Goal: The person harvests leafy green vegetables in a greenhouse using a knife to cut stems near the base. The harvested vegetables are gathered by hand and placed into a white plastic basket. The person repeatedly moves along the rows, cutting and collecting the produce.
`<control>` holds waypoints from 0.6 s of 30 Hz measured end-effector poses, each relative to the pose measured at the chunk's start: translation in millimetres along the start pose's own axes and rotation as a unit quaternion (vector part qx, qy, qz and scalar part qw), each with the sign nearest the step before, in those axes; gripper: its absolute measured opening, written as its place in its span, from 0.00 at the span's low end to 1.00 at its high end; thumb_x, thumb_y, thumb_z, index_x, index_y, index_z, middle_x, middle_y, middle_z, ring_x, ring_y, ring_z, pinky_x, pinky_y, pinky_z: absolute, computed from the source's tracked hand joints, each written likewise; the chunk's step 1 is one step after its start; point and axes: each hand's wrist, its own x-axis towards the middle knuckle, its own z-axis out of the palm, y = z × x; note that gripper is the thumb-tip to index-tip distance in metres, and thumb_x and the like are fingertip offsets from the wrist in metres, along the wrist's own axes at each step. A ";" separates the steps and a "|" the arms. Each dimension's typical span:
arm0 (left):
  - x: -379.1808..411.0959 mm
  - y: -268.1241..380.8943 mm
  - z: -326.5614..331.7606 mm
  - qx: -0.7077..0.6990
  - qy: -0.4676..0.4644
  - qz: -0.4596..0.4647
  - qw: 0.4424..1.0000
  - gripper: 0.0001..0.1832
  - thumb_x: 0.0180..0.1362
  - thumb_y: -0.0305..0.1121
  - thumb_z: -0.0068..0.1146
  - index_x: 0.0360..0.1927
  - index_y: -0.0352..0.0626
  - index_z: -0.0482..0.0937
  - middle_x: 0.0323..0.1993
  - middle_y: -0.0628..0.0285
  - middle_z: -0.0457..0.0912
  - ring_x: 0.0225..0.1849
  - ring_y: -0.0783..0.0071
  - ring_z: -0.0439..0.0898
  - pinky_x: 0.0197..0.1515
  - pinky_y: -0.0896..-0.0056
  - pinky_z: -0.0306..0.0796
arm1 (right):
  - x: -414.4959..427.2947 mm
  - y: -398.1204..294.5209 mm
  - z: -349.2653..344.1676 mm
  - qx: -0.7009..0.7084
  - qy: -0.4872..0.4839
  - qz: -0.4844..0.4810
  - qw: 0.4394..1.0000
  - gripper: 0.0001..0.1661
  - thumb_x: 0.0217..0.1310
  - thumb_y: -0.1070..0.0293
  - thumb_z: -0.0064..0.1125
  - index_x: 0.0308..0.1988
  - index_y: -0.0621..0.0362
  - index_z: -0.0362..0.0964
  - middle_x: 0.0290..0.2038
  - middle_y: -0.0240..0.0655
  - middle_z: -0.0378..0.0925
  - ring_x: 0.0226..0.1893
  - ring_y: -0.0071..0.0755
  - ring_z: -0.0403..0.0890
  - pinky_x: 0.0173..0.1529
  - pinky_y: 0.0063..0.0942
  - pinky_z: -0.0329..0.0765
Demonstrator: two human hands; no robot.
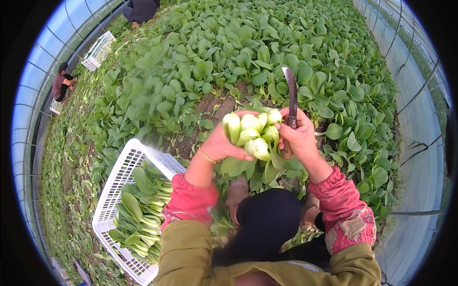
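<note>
A bunch of several bok choy heads [250, 125] is gathered in my left hand [225, 141], pale stem bases turned up towards me and leaves hanging beneath. My right hand [298, 136] grips the wooden handle of a curved harvesting knife [292, 89], whose dark blade points away from me with a bright tip. The right thumb and fingers also touch the right side of the bunch. At my left stands a white plastic crate [120, 171], tilted in view, holding cut bok choy [143, 214] laid with stems towards the right.
Growing bok choy [243, 46] fills the bed ahead and to the right. Bare soil [218, 105] shows just past my hands. At far left a person [62, 84] crouches near another white crate [98, 52]; a second person [141, 10] is further off. Plastic greenhouse sheeting [411, 178] borders the right.
</note>
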 end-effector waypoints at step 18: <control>-7.9 -31.7 -57.3 0.409 -0.038 -0.200 0.890 0.40 0.29 0.26 0.71 0.54 0.44 0.72 0.44 0.62 0.79 0.45 0.72 0.78 0.52 0.70 0.69 | 47.7 96.3 -38.8 -0.013 0.016 0.211 0.977 0.13 0.56 0.65 0.60 0.34 0.65 0.73 0.20 0.31 0.74 0.13 0.20 0.71 0.17 0.20 0.69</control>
